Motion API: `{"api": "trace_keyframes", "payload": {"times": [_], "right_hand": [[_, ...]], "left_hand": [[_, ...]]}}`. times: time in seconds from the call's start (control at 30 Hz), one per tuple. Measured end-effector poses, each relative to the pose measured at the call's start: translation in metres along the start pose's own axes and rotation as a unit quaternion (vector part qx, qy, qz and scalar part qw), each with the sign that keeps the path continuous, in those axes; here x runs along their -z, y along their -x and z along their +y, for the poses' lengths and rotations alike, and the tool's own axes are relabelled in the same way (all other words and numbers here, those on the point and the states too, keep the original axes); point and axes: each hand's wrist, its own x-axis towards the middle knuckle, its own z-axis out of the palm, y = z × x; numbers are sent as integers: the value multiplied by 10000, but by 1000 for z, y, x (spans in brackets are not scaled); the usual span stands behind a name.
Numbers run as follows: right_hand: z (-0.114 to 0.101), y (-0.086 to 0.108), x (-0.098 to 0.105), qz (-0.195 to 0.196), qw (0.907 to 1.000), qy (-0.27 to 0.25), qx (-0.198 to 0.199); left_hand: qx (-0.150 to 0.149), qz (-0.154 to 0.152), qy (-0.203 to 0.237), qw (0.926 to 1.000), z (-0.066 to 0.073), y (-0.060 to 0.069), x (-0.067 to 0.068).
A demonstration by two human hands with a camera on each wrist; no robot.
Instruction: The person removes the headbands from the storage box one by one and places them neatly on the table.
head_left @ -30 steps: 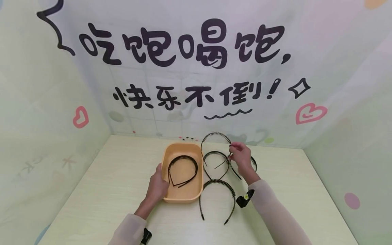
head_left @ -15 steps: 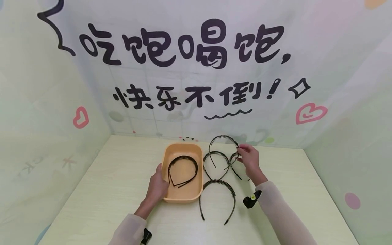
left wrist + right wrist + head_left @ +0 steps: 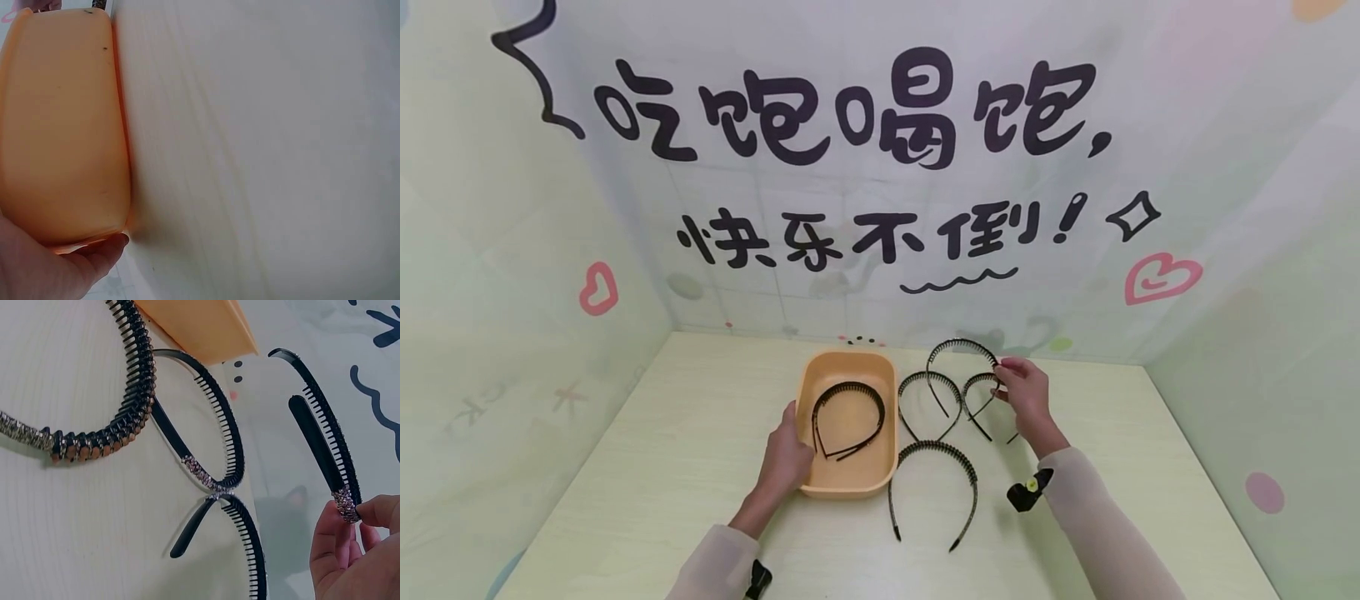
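My left hand (image 3: 787, 454) grips the left side of an orange plastic basin (image 3: 850, 493). In the left wrist view, that hand (image 3: 47, 269) wraps the end of the basin (image 3: 69, 125). At least one black toothed headband (image 3: 850, 386) lies in the basin. Between right thumb and fingers, my right hand (image 3: 1028, 400) pinches a thin black headband (image 3: 961, 342) raised above the table; the right wrist view shows it held at a glittery section (image 3: 345, 503). Beneath it lie two headbands, one in the middle (image 3: 929, 376) and one farther right (image 3: 972, 408), partly hidden by the hand.
A thicker coiled headband (image 3: 934, 447) lies on the pale wooden table (image 3: 662, 467), right of the basin's front corner, its ends towards me. Printed fabric walls (image 3: 865, 183) enclose the back and both sides.
My right hand has moved right and slightly towards me, carrying the pinched headband away from the basin. The left hand, basin and headbands on the table have stayed put.
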Motion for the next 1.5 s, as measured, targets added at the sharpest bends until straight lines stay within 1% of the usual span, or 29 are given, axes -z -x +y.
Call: {"api": "trace_keyframes", "payload": {"times": [0.2,0.43,0.7,0.87,1.1,1.5], "right_hand": [[3,-3,8,75,10000,58,-4],[8,-5,19,55,10000,-58,-60],[15,-10,34,283,9994,-89,-185],[19,-13,44,409,9989,-35,-243],[22,-15,54,477,9984,-113,-289],[27,-16,68,590,9977,21,-347]], "left_hand": [[16,-21,1,10000,0,0,1],[24,-105,126,9999,-1,0,0],[70,-94,146,9998,0,0,1],[42,-102,117,9999,-1,0,1],[39,-86,74,9999,-1,0,1],[65,-93,87,9999,-1,-1,1]]}}
